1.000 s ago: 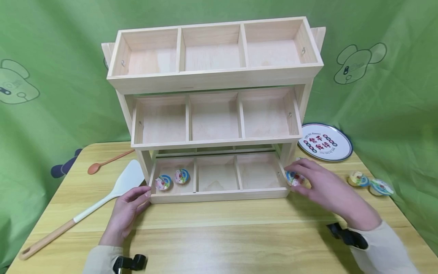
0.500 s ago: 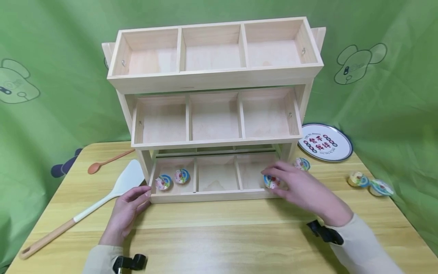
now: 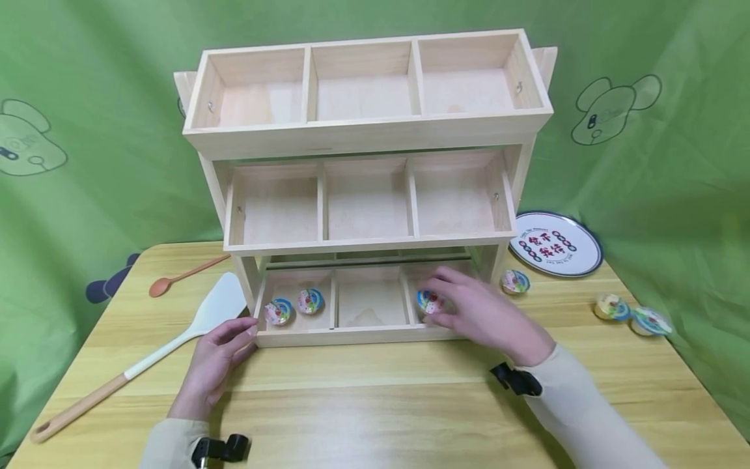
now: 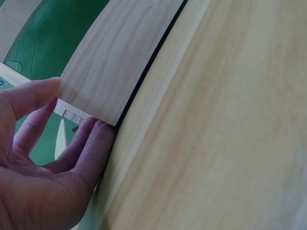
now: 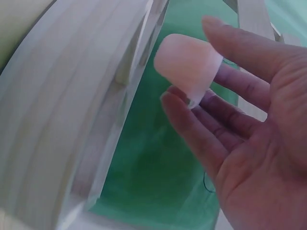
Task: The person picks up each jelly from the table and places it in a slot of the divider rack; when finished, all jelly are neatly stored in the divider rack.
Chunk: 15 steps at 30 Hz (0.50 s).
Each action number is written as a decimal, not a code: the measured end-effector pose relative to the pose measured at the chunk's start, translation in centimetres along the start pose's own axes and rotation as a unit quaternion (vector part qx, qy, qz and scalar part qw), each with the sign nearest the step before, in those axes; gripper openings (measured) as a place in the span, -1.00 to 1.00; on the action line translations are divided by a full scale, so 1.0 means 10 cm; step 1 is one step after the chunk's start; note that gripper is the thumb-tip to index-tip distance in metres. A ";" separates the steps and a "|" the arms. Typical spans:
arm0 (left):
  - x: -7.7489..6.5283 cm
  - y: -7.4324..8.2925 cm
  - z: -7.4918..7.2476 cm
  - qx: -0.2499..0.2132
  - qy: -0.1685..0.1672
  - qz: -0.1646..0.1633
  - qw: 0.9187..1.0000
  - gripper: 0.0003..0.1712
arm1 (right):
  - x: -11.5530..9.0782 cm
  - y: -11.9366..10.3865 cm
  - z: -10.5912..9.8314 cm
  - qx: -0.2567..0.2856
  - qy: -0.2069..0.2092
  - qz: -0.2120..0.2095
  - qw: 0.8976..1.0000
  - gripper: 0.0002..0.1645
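Observation:
My right hand [image 3: 477,306] pinches a small jelly cup [image 3: 429,301] with a printed lid over the right compartment of the bottom tray [image 3: 375,335]. In the right wrist view its pale pink cup body [image 5: 184,62] shows between thumb and fingers, tilted. My left hand [image 3: 218,358] rests its fingertips on the bottom tray's left front corner; the left wrist view shows the thumb and fingers [image 4: 91,143] touching the wooden end. Two jelly cups, a front one [image 3: 278,311] and a back one [image 3: 310,301], sit in the left compartment.
The three-tier wooden rack [image 3: 369,140] stands at the back. On its right are a loose jelly cup [image 3: 515,281], two more cups [image 3: 612,307] farther right and a round plate [image 3: 556,244]. A white spatula [image 3: 158,355] and an orange spoon [image 3: 161,286] lie left.
My right hand has carried the jelly cup leftward, from beside the rack to over the bottom tray's right compartment. My left hand has stayed at the tray's corner.

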State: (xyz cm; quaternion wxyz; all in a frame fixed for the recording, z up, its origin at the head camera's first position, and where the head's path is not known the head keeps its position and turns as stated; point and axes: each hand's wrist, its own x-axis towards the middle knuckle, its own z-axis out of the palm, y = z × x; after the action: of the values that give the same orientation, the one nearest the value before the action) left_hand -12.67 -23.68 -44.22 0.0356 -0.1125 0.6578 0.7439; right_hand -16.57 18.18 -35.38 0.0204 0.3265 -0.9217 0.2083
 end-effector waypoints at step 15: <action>0.01 -0.02 0.00 0.004 0.000 -0.002 1.000 -0.82 | 0.41 -0.20 0.31 0.028 -0.017 -0.049 0.998 -0.42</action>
State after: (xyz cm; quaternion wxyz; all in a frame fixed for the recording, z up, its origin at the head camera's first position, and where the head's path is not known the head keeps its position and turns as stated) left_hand -12.71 -23.70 -44.40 0.0374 -0.1136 0.6608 0.7410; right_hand -18.26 13.17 -36.72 0.0058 0.3753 -0.8987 0.2270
